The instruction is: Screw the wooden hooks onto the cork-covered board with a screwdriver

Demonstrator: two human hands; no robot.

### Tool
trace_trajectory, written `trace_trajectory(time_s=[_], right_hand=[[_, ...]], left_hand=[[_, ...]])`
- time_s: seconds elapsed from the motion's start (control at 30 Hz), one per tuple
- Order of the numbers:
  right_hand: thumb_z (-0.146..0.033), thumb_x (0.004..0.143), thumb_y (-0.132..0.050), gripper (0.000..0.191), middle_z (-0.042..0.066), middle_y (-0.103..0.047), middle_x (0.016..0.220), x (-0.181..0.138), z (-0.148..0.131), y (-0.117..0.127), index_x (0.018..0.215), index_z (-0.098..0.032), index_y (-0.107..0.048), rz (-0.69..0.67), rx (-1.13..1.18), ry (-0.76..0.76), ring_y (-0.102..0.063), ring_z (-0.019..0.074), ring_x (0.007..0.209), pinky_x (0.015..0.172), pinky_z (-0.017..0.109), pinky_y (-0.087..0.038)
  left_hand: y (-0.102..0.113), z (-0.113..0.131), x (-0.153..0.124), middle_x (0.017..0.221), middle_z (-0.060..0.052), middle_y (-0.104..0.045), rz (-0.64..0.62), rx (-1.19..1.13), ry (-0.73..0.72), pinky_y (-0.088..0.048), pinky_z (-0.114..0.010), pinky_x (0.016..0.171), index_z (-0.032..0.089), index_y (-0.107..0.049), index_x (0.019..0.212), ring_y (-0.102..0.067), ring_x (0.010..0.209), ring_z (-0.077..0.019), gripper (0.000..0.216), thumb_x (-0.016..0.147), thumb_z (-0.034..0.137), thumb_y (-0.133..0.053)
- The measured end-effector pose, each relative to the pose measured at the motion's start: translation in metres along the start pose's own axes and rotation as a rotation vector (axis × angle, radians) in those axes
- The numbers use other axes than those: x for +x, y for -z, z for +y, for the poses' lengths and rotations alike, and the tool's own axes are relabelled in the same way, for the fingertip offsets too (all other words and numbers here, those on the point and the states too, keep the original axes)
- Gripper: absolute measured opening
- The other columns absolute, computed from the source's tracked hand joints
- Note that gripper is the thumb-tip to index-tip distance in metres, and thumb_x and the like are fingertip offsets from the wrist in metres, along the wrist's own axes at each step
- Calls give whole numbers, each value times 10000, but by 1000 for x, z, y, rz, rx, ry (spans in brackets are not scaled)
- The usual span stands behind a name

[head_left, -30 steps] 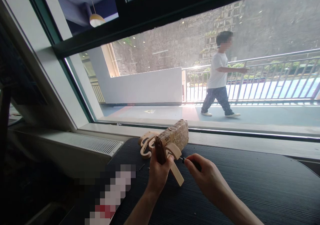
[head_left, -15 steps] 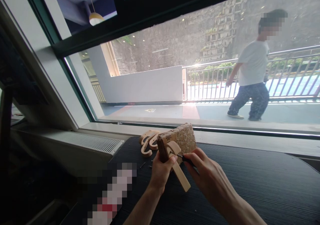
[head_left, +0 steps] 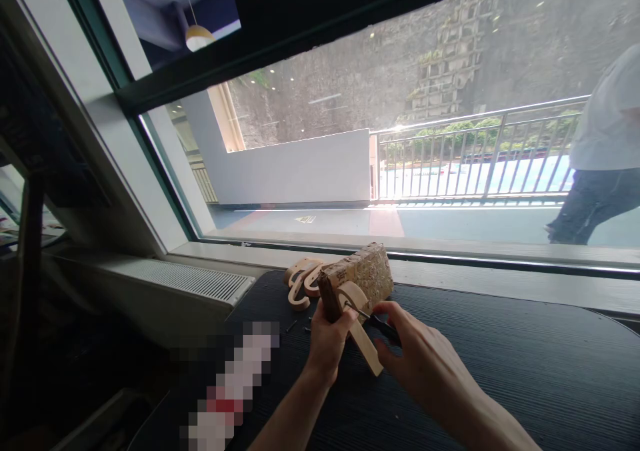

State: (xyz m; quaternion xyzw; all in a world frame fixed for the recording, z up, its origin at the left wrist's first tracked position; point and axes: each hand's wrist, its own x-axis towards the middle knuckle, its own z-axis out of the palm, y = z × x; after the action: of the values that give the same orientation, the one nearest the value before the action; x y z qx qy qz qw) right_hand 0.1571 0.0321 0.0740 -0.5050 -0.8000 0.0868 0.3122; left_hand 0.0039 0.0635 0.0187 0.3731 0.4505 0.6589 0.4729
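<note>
My left hand [head_left: 327,344] is closed around the near end of a rough, chip-textured wooden block [head_left: 375,271] with a dark brown edge. Its thumb presses near a pale curved wooden hook [head_left: 369,349], which lies against the block with its straight end pointing down toward me. In my right hand [head_left: 425,351] is a screwdriver [head_left: 387,331] with a black handle. Its thin shaft slants up and left to the hook, just below the curve; the tip's exact contact is too small to make out.
More pale wooden hooks [head_left: 299,284] lie behind my left hand on the black table [head_left: 500,351]. Small dark screws [head_left: 291,326] are scattered near them. A large window [head_left: 300,171] and its sill stand beyond the table, with a vent grille [head_left: 200,281] at left. Outside walks a person [head_left: 605,151].
My right hand's fingers have loosened and shifted on the screwdriver, so more of its handle and shaft shows. Outside, the person has walked right. The view has shifted slightly.
</note>
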Motion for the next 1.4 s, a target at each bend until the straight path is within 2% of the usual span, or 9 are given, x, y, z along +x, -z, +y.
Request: trace_trajectory(time_s=[0.2,0.27,0.43,0.5,0.7,0.9,1.17,1.33,1.4], right_hand=[[-219,901,-393,224,42,-673,856,-3,-3,-5,973,-215,-605,70,-122,201,-641,179,659,561,274,-405],[-261,899,-413,217,45,-682,859,-1,-3,-6,948,-209,-617,94,-38,144,-644,183,690,594,276,-419],[-435,872,-440,304,6,-676,674,6,-1,-2,826,-223,-653,6,273,-200,-625,178,632,568,259,-429],[-446,879,-411,336,2,-670,651,6,-1,-1,792,-230,-653,-28,259,-214,-618,177,614,553,259,-418],[-269,805,-531,291,7,-708,827,-1,0,-2,1092,-252,-578,9,-76,-13,-654,190,656,546,261,-394],[-226,890,-421,216,31,-687,816,-2,-2,-4,958,-209,-625,79,-141,156,-649,195,663,574,288,-402],[-436,906,-375,371,1,-666,672,5,-2,-5,780,-221,-650,-80,290,-204,-613,168,640,564,252,-409],[-321,846,-511,304,14,-700,835,0,-1,-3,1131,-237,-575,-52,-23,-76,-648,207,686,562,279,-392],[-248,857,-494,305,23,-691,911,-3,-1,-4,1155,-239,-555,-9,-147,34,-654,201,680,543,277,-376]], left_hand=[[-1,1,-1,812,-5,-661,4,0,-25,-472,-235,673,161,-615,941,-607,721,-140,326,639,218,-723],[-1,1,-1,831,-12,-664,7,22,-41,-476,-241,683,159,-610,964,-614,740,-149,334,654,226,-715],[2,1,1,897,-36,-674,3,81,-89,-484,-273,740,165,-589,1058,-634,828,-186,408,670,220,-704],[2,1,1,904,-42,-676,-5,81,-90,-485,-280,746,163,-590,1056,-636,832,-193,408,667,217,-702],[1,-1,2,897,-38,-671,28,61,-62,-479,-268,733,156,-594,987,-624,798,-174,336,666,200,-687],[3,-6,2,878,-32,-663,24,106,-90,-474,-274,745,158,-588,984,-611,776,-160,325,678,201,-686],[0,2,0,898,-37,-659,22,115,-123,-472,-272,745,163,-580,1024,-610,830,-177,349,690,198,-673],[-3,1,-3,910,-43,-661,16,55,-71,-471,-272,733,157,-569,1032,-611,812,-171,364,682,182,-666],[-5,0,-4,920,-47,-663,12,53,-61,-470,-271,732,154,-567,1023,-613,819,-173,356,680,173,-660]])
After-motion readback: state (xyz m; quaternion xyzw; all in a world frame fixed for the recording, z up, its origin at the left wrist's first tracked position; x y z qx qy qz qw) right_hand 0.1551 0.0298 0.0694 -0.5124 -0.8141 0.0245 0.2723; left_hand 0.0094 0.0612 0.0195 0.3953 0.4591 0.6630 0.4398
